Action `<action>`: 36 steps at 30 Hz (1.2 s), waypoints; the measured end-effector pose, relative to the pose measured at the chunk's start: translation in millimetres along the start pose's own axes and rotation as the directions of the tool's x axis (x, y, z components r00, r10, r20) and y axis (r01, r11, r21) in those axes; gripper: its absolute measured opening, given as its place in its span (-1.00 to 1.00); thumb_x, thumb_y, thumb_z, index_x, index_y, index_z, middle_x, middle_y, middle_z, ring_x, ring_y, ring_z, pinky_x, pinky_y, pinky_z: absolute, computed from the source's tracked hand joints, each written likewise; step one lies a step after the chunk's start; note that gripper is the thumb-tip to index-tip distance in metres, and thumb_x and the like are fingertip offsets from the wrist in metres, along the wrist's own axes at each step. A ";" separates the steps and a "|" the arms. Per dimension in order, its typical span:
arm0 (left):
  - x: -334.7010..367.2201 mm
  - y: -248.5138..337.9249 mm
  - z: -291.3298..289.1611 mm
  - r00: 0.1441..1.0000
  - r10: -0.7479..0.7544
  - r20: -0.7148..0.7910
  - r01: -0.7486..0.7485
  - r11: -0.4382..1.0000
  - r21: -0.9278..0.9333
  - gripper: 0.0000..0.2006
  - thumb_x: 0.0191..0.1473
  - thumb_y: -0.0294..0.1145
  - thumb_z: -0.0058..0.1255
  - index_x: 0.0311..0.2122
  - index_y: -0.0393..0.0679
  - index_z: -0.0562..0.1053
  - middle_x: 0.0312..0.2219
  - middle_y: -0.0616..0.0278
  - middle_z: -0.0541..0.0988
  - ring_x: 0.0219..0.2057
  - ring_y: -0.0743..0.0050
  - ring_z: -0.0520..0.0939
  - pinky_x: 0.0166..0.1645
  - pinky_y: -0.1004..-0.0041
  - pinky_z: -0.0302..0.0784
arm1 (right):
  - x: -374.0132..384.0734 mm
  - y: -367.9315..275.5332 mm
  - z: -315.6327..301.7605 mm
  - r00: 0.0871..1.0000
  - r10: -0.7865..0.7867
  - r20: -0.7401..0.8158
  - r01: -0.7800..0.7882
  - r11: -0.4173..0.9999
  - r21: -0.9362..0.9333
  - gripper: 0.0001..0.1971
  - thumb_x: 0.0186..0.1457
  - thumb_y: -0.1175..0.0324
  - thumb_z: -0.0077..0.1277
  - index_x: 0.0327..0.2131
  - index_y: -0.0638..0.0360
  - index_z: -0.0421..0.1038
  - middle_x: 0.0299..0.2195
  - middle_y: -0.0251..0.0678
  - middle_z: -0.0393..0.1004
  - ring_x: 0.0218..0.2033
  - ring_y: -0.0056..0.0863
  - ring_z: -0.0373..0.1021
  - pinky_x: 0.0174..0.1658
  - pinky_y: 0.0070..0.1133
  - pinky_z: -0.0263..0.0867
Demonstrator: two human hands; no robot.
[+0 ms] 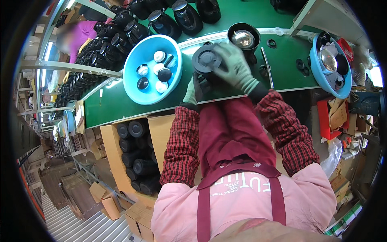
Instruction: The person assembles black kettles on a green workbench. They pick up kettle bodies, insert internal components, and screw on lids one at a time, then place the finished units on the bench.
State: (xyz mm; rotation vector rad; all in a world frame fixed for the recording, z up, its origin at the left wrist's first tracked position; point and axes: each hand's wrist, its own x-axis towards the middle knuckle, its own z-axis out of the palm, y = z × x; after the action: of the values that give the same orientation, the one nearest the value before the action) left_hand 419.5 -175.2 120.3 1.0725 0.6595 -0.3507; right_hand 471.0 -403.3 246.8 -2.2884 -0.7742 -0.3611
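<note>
In front of me on the green bench a black jug (206,59) stands with its round, ridged base facing up. My left hand (191,92), in a pale green glove, is closed around the jug's near left side, its fingers mostly hidden. My gloved right hand (234,64) curls over the right edge of the base and is slightly blurred. Just beyond that hand, a black jug shell (253,50) has a shiny silver liner (243,39) in its mouth. A metal rod (267,67) lies to the right.
At left, a blue basin (130,82) holds several white and black lids. Another blue basin (342,92) with a silver liner sits at the right end. Finished-looking black jugs (187,18) line the back. Below the bench is a carton (111,149) of black cylinders. A person (82,34) works far left.
</note>
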 end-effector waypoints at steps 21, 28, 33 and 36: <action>-131.7 49.6 -155.2 0.772 0.628 0.099 0.135 -0.315 0.939 -0.45 0.02 -0.24 0.31 0.15 -0.03 0.50 0.01 0.08 0.59 0.10 0.02 0.58 0.15 0.00 0.45 | -12.5 100.3 -23.9 0.985 0.150 0.087 -0.069 0.800 -0.596 -0.48 0.06 0.15 0.33 0.11 -0.10 0.47 0.33 -0.16 0.24 0.29 0.01 0.20 0.28 -0.09 0.20; -221.1 -25.4 -42.5 0.682 0.711 0.171 -0.694 0.556 0.458 -0.47 0.32 -0.49 0.12 0.34 -0.24 0.31 0.24 0.07 0.47 0.24 0.26 0.50 0.34 0.32 0.39 | -89.7 6.4 -127.7 0.957 0.117 -0.264 -0.116 0.993 0.022 -0.47 -0.09 0.60 0.34 0.05 0.28 0.53 0.26 -0.03 0.31 0.28 -0.04 0.33 0.29 -0.30 0.35; -246.1 -50.5 4.7 0.569 0.623 0.536 -0.822 0.430 0.374 -0.43 0.32 -0.51 0.07 0.39 -0.28 0.25 0.26 0.05 0.46 0.26 0.25 0.47 0.36 0.30 0.38 | -188.2 -19.8 -159.3 0.999 0.019 -0.050 0.004 0.909 0.417 -0.29 -0.07 0.71 0.29 0.22 0.20 0.34 0.28 0.04 0.24 0.26 -0.05 0.35 0.20 -0.39 0.42; -272.3 -81.2 -8.6 0.651 0.496 0.574 -0.741 0.578 0.341 -0.47 0.25 -0.47 0.05 0.33 -0.26 0.38 0.29 0.06 0.47 0.30 0.08 0.46 0.42 0.21 0.29 | -213.4 -75.4 -152.5 0.984 0.043 0.172 -0.159 0.647 0.746 -0.28 -0.05 0.67 0.28 0.23 0.08 0.34 0.33 0.01 0.18 0.32 -0.10 0.26 0.29 -0.38 0.29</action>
State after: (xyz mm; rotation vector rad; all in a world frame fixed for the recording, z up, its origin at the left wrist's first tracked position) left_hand 164.3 -216.8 238.4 1.6552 -0.2954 -0.1137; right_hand 250.8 -555.1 301.2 -1.5363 -0.6820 0.1773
